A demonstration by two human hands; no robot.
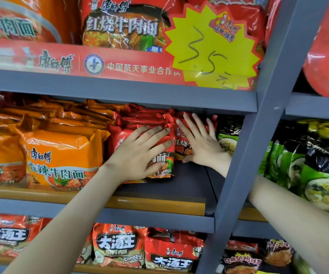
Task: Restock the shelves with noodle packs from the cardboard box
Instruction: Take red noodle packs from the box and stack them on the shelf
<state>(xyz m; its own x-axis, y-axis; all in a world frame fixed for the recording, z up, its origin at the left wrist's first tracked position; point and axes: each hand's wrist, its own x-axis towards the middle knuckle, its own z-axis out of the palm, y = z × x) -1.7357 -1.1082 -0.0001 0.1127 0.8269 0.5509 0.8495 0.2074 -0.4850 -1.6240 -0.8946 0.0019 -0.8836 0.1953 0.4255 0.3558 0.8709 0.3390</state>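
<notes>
Red glossy plastic noodle packs stacked on grey metal shelf, three o'clock of orange packs. Pressed flat on them: left hand, fingers straight and close; right hand at its three o'clock, fingers splayed.

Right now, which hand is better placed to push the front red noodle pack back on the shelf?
Left, probably. The left hand lies flat on the front red pack, with a clear arm path. The right hand presses the pack behind, its arm crossing behind the grey upright.
</notes>
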